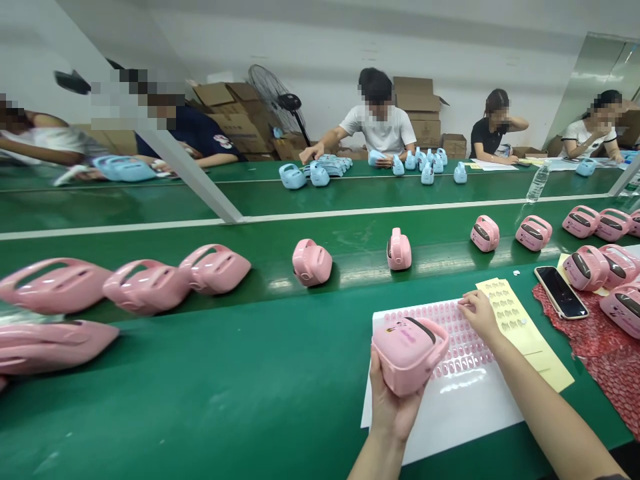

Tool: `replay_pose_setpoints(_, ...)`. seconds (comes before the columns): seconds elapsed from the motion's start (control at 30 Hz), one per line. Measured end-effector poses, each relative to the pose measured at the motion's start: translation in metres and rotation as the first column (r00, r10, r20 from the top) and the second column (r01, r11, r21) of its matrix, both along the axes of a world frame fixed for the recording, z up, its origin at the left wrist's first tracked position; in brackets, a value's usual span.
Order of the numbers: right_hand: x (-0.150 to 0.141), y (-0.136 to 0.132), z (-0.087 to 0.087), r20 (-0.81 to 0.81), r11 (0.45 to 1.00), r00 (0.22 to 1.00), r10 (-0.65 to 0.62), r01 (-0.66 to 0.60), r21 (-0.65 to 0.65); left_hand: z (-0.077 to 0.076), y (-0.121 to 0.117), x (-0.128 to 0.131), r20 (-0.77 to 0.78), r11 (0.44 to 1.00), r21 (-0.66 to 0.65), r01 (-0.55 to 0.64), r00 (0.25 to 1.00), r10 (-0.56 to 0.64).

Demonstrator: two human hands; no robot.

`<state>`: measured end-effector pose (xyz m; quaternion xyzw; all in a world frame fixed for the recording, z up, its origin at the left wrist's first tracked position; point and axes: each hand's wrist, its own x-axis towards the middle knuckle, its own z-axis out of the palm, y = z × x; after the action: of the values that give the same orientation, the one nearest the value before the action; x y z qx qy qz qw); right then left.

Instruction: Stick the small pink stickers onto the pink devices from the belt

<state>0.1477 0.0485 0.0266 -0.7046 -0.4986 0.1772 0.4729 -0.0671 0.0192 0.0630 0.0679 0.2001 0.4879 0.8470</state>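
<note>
My left hand (pixel 393 407) is wrapped from below around a pink plastic case with a carry handle (pixel 407 353), held tilted over the bench. The case has a dark window strip and a small printed face on its top side. Under it lies a white sheet with rows of small pink stickers (pixel 470 357). At the sheet's upper right edge, the thumb and fingers of my right hand (pixel 480 317) are pinched together on the sticker sheet. Whether a single sticker is between the fingertips is too small to tell. A yellow sticker sheet (pixel 505 307) lies partly beneath my right wrist.
Pink cases (pixel 313 262) stand along the green bench (pixel 240 393), clustered at left and right. A phone (pixel 561 292) rests on red bubble wrap (pixel 607 360). A bottle (pixel 539 181) and a slanted white post (pixel 165 140) stand beyond. Across, several people handle blue cases (pixel 293 176).
</note>
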Motion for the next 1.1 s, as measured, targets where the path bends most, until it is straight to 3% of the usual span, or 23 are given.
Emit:
replay_pose_setpoints(0.1,-0.006,-0.006,0.015,-0.086,1.0,0.996,0.015,-0.015,0.006,0.001,-0.002,-0.005,-0.331,0.961,0.271,-0.06,0.931,0.152)
replay_pose_setpoints(0.2,-0.02,-0.019,0.045,-0.249,0.988,0.956,0.157,-0.152,0.037,-0.001,-0.004,-0.008,-0.473,0.892,0.446,-0.07,0.828,0.301)
replay_pose_setpoints(0.3,-0.041,-0.036,0.077,-0.391,0.932,0.848,0.357,-0.351,0.089,-0.005,-0.001,-0.012,-0.441,0.913,0.409,-0.005,0.875,0.202)
replay_pose_setpoints(0.43,-0.06,-0.054,0.1,-0.317,0.907,0.856,0.408,-0.419,0.037,-0.004,0.008,-0.018,-0.423,0.92,0.383,0.089,0.902,0.088)
replay_pose_setpoints(0.57,-0.066,-0.06,0.103,-0.275,0.908,0.877,0.395,-0.419,-0.031,0.006,0.009,-0.019,-0.494,0.877,0.457,0.148,0.862,0.112)
replay_pose_setpoints(0.73,-0.07,-0.063,0.101,-0.214,0.917,0.9,0.381,-0.398,-0.041,0.011,0.007,-0.022,-0.45,0.922,0.375,0.098,0.888,0.088)
replay_pose_setpoints(0.83,-0.073,-0.064,0.101,-0.192,0.919,0.905,0.38,-0.392,-0.029,0.007,0.007,-0.024,-0.511,0.885,0.438,0.156,0.854,0.103)
replay_pose_setpoints(0.97,-0.076,-0.065,0.099,-0.09,0.924,0.921,0.38,-0.381,0.006,-0.006,0.004,-0.028,-0.5,0.899,0.423,0.111,0.856,0.129)
replay_pose_setpoints(1.03,-0.078,-0.066,0.095,0.009,0.928,0.929,0.369,-0.369,0.05,-0.014,0.003,-0.029,-0.571,0.841,0.52,0.148,0.793,0.213)
replay_pose_setpoints(1.1,-0.08,-0.068,0.091,0.141,0.926,0.93,0.34,-0.358,0.121,-0.021,0.002,-0.03,-0.647,0.683,0.676,0.275,0.666,0.372)
